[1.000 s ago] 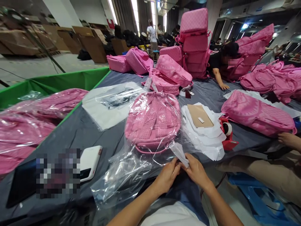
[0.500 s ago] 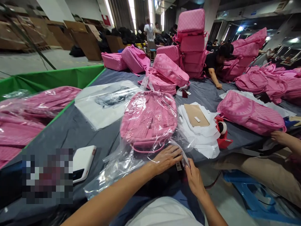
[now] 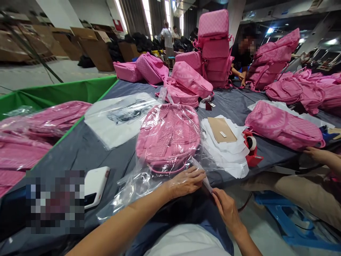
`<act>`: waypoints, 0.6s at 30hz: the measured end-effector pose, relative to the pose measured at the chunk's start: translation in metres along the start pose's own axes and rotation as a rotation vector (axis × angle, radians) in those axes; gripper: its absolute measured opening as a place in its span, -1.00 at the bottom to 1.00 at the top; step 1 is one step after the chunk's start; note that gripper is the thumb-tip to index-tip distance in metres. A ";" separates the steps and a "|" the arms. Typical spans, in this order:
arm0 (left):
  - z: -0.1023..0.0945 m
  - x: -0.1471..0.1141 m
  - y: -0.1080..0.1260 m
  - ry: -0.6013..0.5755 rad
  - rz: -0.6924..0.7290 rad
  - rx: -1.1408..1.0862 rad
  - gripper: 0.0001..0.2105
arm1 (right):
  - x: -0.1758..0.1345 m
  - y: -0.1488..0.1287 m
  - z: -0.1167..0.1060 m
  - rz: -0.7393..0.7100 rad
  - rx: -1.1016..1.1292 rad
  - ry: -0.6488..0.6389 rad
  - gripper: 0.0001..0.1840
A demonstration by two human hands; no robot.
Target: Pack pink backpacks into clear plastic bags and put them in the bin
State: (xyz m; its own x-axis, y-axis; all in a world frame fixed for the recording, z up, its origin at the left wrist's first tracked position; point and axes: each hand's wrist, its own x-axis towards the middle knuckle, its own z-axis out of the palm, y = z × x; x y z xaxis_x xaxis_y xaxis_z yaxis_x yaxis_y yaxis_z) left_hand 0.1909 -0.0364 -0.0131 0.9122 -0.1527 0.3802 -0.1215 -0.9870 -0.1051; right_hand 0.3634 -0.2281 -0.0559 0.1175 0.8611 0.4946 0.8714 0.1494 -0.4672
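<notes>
Pinching the gathered edge of a crinkled clear plastic bag (image 3: 142, 182), the right hand (image 3: 225, 208) sits near the left hand (image 3: 185, 182), whose grip is unclear. A rounded pink backpack (image 3: 170, 137) lies inside, on the dark, cloth-covered worktop (image 3: 119, 153); a green-walled bin (image 3: 64, 91) holds film-wrapped pink bags (image 3: 34, 140).

Bag workshop or factory floor, packing area by the look of it. Signs: cloth-covered table (image 3: 80, 153) with a tall stack of pink backpacks (image 3: 214, 46) toward its far end. Near edge of table: backpack in clear plastic (image 3: 169, 138), white paper sheets (image 3: 226, 160), red tape dispenser (image 3: 254, 160). Left of table: green-walled bin (image 3: 80, 89), plastic-wrapped pink bags (image 3: 64, 113) inside. Beyond table: big cardboard boxes (image 3: 96, 53), thick pillar (image 3: 58, 14), standing person (image 3: 167, 37).
</notes>
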 end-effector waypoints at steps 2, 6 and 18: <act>0.004 0.003 0.001 -0.013 0.008 -0.026 -0.78 | -0.006 -0.006 0.001 -0.045 -0.042 0.011 -0.69; 0.006 0.016 0.001 0.016 0.107 -0.043 -0.79 | -0.008 -0.018 -0.001 -0.095 -0.129 0.048 -0.63; 0.029 0.021 0.000 -0.131 0.061 -0.073 -0.93 | -0.020 -0.033 -0.006 -0.264 -0.090 0.086 -0.43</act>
State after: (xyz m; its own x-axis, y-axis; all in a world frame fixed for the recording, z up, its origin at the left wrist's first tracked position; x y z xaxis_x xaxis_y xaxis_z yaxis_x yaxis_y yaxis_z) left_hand 0.2210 -0.0382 -0.0315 0.9448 -0.2097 0.2517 -0.2022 -0.9778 -0.0556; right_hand 0.3353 -0.2535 -0.0458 -0.0827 0.7534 0.6523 0.9154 0.3162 -0.2491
